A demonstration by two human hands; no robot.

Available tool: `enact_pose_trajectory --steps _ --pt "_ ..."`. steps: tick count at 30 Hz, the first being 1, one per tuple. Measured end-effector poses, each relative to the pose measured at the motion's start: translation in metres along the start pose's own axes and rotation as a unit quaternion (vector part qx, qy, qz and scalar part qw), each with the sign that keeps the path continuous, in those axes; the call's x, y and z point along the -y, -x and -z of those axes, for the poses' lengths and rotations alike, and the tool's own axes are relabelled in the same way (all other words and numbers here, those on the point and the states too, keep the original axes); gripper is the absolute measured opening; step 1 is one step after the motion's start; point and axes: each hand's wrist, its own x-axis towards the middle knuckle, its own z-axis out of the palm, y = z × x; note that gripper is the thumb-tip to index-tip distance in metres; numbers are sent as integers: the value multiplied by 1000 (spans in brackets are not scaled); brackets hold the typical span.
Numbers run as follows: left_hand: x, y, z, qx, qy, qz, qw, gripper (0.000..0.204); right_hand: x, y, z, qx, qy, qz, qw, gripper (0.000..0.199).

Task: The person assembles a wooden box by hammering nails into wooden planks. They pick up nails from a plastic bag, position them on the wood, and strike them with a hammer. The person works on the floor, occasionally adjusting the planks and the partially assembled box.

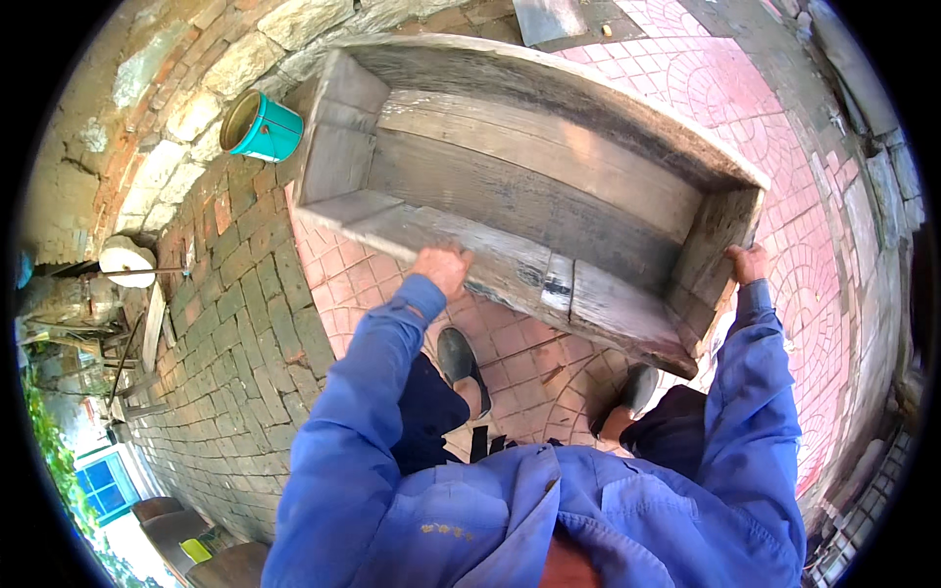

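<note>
Brick paving is filling the frame, with a teal bucket at upper left. Both hands, the left hand and right hand, are gripping the centred wooden trough, fingers curled over its rim.

A: Entry, lighting. I log bright, even daylight outdoors. Soft shade lies inside the wooden trough; shadows on the red paving are faint, without hard edges.

B: Glare?

A: A washed-out patch at the lower left rim, beyond the grey bricks. The blue sleeves read slightly overbright.

B: Entry, picture quality?

A: I note heavy fisheye bending: the trough's straight boards curve, and black corners frame the circle. Centre is sharp; the rim smears, with the stone wall soft.
</note>
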Motion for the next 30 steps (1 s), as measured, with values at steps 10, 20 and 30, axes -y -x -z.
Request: enact_pose_trajectory --steps 10,20,30 --pt "25 -34 52 44 14 -65 997 46 -42 -1 -40 122 -163 -44 978 52" --pt "18 -40 54 57 15 -49 997 53 -57 5 28 233 -12 12 972 60" --pt "-24 -4 41 33 41 -22 998 40 -77 128 91 358 -79 -7 930 42"
